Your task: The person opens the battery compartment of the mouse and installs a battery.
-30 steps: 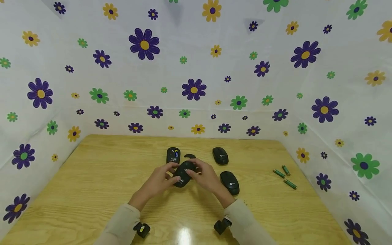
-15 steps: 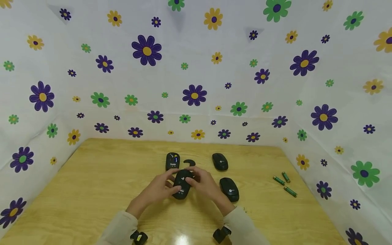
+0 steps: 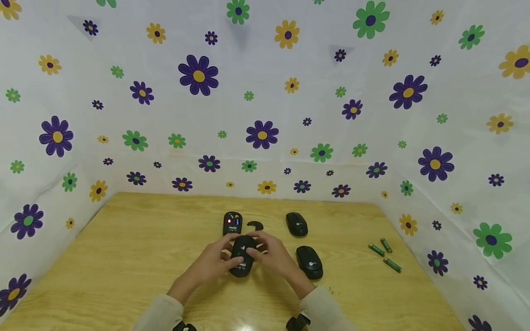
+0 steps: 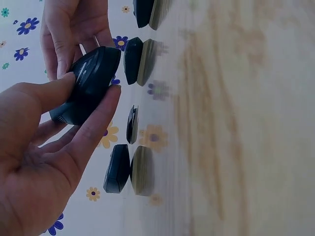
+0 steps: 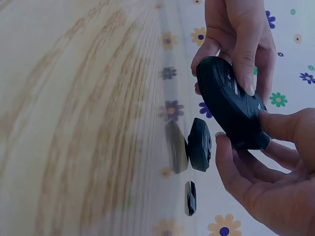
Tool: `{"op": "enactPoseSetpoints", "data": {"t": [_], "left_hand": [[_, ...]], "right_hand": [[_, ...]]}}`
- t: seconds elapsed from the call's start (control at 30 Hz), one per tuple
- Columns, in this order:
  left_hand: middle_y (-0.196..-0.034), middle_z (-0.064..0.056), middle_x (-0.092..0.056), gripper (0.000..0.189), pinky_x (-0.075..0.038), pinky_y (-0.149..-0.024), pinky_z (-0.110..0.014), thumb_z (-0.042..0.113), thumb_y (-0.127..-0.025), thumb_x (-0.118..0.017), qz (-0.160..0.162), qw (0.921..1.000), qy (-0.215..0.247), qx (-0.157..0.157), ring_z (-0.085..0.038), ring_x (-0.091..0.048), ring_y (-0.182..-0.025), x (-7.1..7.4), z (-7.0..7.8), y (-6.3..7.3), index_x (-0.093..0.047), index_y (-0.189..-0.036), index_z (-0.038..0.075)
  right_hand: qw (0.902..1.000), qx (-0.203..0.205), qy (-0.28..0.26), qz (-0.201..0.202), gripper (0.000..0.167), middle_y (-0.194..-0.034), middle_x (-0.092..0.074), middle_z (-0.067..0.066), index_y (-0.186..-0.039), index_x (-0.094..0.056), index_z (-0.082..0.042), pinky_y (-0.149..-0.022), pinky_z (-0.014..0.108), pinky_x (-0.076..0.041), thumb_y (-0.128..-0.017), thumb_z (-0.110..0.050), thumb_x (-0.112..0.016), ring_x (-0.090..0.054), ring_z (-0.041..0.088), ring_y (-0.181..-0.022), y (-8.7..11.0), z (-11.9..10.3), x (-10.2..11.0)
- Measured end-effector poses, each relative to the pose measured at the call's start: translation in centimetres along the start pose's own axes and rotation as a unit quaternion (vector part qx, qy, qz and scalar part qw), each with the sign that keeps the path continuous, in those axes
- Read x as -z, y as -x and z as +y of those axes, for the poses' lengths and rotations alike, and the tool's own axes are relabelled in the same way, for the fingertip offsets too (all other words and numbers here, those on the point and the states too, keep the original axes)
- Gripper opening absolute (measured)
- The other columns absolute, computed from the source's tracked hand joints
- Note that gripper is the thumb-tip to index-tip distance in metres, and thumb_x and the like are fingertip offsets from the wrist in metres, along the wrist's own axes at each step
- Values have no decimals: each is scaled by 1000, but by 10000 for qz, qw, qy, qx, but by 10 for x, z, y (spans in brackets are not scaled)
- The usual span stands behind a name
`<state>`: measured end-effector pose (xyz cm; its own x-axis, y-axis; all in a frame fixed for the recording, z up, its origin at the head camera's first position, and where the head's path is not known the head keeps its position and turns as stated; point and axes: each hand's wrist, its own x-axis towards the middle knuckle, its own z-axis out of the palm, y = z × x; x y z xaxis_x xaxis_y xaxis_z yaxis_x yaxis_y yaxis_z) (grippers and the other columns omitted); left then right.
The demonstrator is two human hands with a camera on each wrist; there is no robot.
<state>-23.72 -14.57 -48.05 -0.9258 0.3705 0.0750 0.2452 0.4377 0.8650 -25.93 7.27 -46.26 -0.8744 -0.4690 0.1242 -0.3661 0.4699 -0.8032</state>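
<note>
Both hands hold a black computer mouse [image 3: 241, 271] off the table, its label-marked underside facing up. On its left side my left hand [image 3: 207, 262] grips it, thumb on the underside and fingers along the edge. My right hand [image 3: 271, 255] pinches the far end from the right, thumb on top and fingers beneath. In the left wrist view the mouse [image 4: 93, 93] is tilted between the two hands. Just beyond the hands a second mouse [image 3: 232, 228] lies underside up, a red light glowing and its battery slot uncovered. Beside it lies a curved black cover [image 3: 255, 225].
Two more black mice stand upright on the right, a far one [image 3: 296, 224] and a nearer one [image 3: 309, 262] close to the right forearm. Several green batteries [image 3: 392, 265] lie toward the right edge of the wooden table [image 3: 124, 257]. A flowered cloth [image 3: 232, 101] walls the back and sides.
The held mouse has turned straighter and shifted slightly left, still in both hands. A red light now shows on the upside-down mouse. The head view has tilted up.
</note>
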Motion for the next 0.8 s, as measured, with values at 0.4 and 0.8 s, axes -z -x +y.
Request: {"op": "enactPoseSetpoints", "data": {"t": [0.4,0.8], "left_hand": [[-123,-22,-64,58,-65,-68,-31,21,-101,-69,-114,9992,344,158,-24,-73,-98,-2,-4,4,-43,-153,15],[-124,-25,-58,57,-66,-63,-35,14,-99,-70,-271,9965,751,265,-22,-74,-93,-1,-4,5,-45,-150,14]], "right_hand": [[9999,68,-107,9,39,-126,-69,22,-137,-62,-9,-76,31,-65,-100,-14,-69,-72,28,-95,2,4,-3],[9997,-7,144,-188,43,-128,-69,19,-138,-62,-10,-76,28,-63,-97,-15,-74,-73,25,-96,2,3,-2]]}}
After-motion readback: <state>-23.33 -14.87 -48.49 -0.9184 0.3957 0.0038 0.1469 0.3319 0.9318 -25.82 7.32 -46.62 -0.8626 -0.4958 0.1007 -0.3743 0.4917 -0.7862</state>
